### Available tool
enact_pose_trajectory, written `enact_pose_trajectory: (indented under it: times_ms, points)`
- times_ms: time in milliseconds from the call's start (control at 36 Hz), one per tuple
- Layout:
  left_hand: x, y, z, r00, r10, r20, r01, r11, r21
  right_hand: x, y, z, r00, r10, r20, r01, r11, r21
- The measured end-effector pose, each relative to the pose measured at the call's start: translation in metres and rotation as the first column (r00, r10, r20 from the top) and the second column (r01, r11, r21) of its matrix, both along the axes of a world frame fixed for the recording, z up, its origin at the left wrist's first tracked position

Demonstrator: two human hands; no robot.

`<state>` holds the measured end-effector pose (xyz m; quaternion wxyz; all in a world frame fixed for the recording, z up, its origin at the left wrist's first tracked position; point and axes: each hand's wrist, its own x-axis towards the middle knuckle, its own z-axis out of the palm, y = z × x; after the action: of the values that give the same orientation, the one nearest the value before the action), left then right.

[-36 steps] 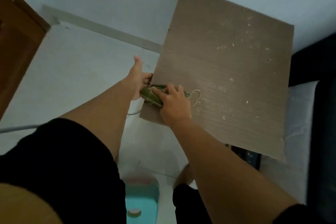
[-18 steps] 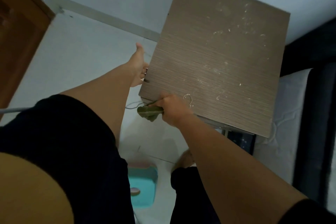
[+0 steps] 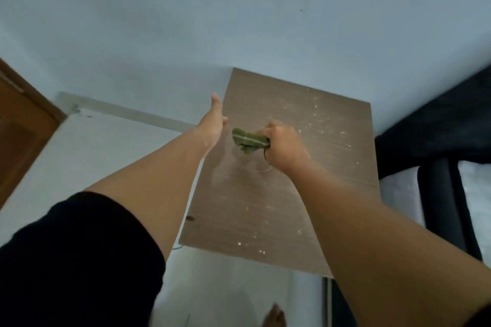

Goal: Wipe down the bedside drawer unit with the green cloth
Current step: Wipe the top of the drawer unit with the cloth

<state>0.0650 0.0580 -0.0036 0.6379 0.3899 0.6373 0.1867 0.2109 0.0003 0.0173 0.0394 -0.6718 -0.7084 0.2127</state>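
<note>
**Green cloth bunched in the right hand over the dusty unit top**

The bedside drawer unit [image 3: 265, 194] stands against a pale blue wall [image 3: 239, 21], seen from above so that only its brown wood-grain top shows. The top is flecked with pale specks, thickest toward the far right corner and along the near edge, and a faint smeared patch lies near the middle.

The right hand [image 3: 283, 146] is over the middle of the top, fingers curled tight around the green cloth [image 3: 249, 141]. The cloth is wadded into a lump that sticks out to the left of the fist, a lighter stripe running across it. Whether the cloth touches the surface or sits just above it cannot be told.

The left hand [image 3: 214, 125] is at the unit's left edge, thumb pointing up and away; its fingers go over the edge and are mostly hidden, so its grip cannot be told.

A black sleeve [image 3: 79, 260] covers the left upper arm. To the left are a white floor [image 3: 93, 154] and a brown wooden door [image 3: 21, 127]. To the right is a bed with a dark frame [image 3: 438, 141]. A bare foot [image 3: 275, 317] shows at the bottom edge.
</note>
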Motion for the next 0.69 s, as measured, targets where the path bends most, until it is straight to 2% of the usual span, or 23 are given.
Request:
enact_pose_trajectory:
  times_ms: [111,222,333,472,528,583,694]
  points:
    - [0.019,0.04,-0.007,0.998,-0.065,0.005,0.065,0.997,0.039,0.023,0.045,-0.003,0.997,-0.067,0.032,0.063,0.992,0.107]
    - [0.029,0.067,-0.02,0.972,-0.187,-0.141,0.2,0.976,0.083,0.038,0.081,-0.01,0.991,-0.125,0.041,0.116,0.978,0.175]
    - [0.041,0.091,-0.036,0.925,-0.269,-0.267,0.294,0.954,0.059,0.05,0.115,-0.02,0.986,-0.162,0.032,0.152,0.965,0.212]
    - [0.056,0.108,-0.051,0.855,-0.405,-0.324,0.44,0.897,0.042,0.059,0.153,-0.037,0.979,-0.206,0.0,0.201,0.953,0.228]
    - [0.059,0.113,-0.058,0.799,-0.458,-0.389,0.53,0.842,0.098,0.06,0.163,-0.043,0.977,-0.21,-0.023,0.21,0.952,0.224]
    - [0.063,0.119,-0.067,0.692,-0.523,-0.497,0.654,0.746,0.126,0.064,0.174,-0.05,0.977,-0.211,-0.037,0.214,0.951,0.225]
    - [0.063,0.135,-0.086,0.477,-0.577,-0.663,0.793,0.608,0.04,0.071,0.19,-0.062,0.972,-0.23,-0.049,0.235,0.945,0.228]
